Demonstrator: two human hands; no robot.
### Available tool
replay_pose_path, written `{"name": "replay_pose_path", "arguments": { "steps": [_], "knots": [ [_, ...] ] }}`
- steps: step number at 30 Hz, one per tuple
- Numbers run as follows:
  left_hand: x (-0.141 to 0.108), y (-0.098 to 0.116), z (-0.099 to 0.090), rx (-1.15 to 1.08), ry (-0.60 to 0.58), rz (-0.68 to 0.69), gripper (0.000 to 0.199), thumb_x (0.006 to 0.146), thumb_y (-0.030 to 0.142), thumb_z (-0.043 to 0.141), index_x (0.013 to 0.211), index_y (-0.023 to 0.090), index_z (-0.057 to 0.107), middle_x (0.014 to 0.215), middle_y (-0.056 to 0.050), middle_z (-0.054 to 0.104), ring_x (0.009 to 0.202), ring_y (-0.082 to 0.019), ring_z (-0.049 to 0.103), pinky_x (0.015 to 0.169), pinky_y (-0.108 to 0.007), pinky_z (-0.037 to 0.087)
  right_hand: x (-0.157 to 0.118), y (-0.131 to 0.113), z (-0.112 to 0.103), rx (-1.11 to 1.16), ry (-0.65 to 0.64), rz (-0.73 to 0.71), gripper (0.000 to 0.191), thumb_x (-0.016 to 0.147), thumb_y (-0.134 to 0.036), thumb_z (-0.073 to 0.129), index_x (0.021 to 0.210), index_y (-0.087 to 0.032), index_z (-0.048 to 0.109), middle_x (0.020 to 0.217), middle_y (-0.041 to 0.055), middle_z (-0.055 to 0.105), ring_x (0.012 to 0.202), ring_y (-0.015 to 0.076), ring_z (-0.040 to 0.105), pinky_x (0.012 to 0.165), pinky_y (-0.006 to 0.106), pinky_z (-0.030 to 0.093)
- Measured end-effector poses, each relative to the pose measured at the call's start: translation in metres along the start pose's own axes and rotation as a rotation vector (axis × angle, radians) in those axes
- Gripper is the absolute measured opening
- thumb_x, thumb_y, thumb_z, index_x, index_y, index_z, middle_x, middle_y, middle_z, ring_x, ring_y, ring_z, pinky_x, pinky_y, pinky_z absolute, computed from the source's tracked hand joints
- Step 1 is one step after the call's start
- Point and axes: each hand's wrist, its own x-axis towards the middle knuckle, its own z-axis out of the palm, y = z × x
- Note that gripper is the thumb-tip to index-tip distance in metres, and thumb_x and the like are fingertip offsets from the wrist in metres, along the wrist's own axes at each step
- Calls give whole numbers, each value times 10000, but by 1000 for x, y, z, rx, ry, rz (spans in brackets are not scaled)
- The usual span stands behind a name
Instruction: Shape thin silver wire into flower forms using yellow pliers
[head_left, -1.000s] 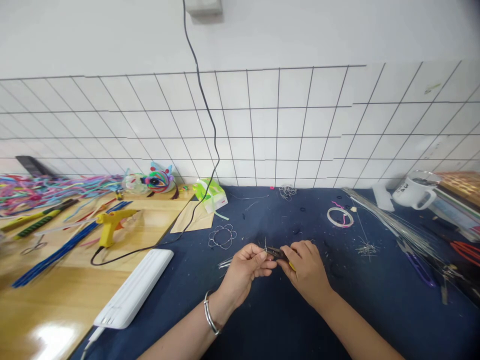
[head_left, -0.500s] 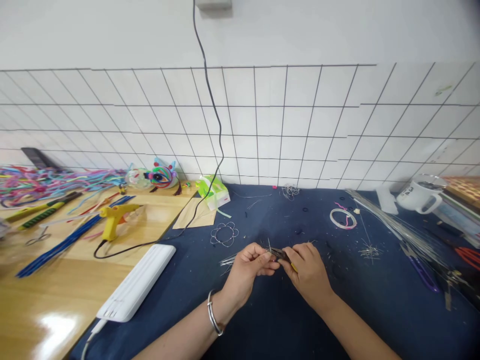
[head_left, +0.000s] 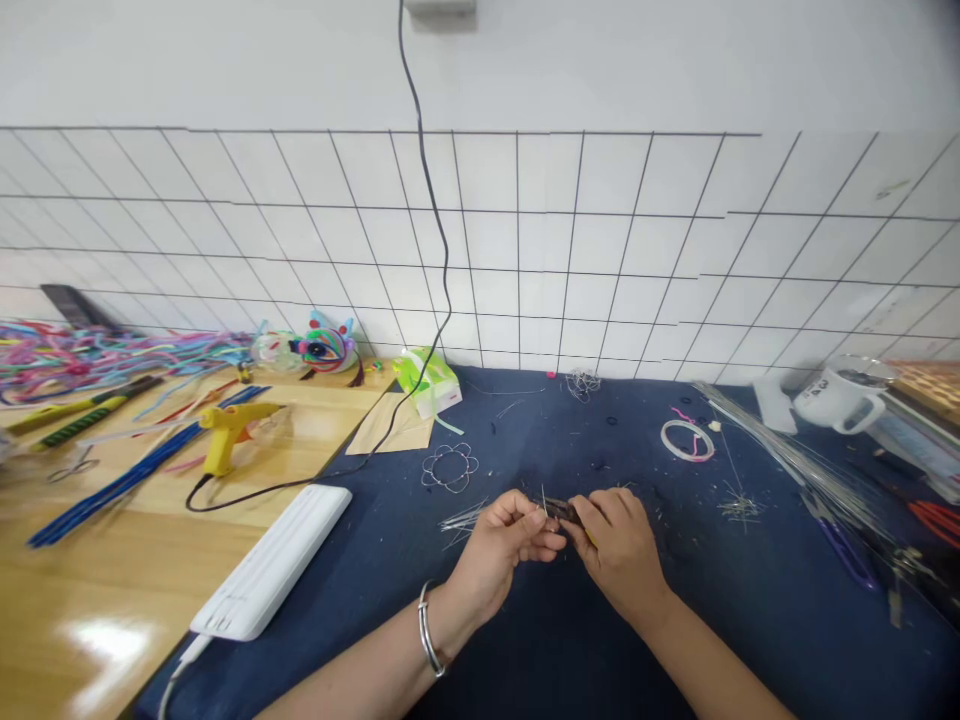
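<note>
Pliers (head_left: 557, 509) clasped in right hand (head_left: 621, 545), fingers curled; left hand (head_left: 504, 540) pinches thin wire (head_left: 544, 497)

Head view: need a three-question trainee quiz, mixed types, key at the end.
1. Multiple choice. The right hand holds:
A) a white handled mug
B) dark metal pliers with a yellow handle
C) a long white power strip

2. True or false? The yellow plastic glue gun lies on the glossy pale wooden tabletop.

3. Fill in. The round silver metal bangle circles the person's ____ wrist.

Key: 1. B; 2. True; 3. left.
</note>
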Motion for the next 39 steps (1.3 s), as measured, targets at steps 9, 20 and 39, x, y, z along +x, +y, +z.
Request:
{"name": "replay_pose_path", "arguments": {
  "steps": [9, 20, 39],
  "knots": [
    [-1, 1, -3, 34, -36, 10, 195, 789, 266, 594, 740, 122, 473, 779, -58, 635, 653, -148, 644, 590, -251, 497, 0, 2, -1, 28, -12, -24, 198, 851, -281, 486, 975, -168, 593, 806, 59, 552, 786, 174, 476, 757, 351, 366],
    [-1, 6, -8, 75, -87, -21, 194, 792, 267, 586, 736, 120, 472, 735, -47, 625, 594, -138, 635, 539, -230, 483, 0, 8, 1, 73, -28, -59, 196, 848, -275, 495, 983, -161, 581, 811, 60, 567, 798, 182, 483, 773, 367, 372],
    [5, 23, -34, 1265, 147, 714, 170, 851, 199, 454, 909, 199, 613, 848, -34, 635, 772, -134, 586, 704, -240, 450, 8, 27, -2, 94, -61, 25, 183, 843, -293, 489, 937, -169, 586, 846, 69, 560, 834, 194, 474, 771, 358, 370]
  ]
}}
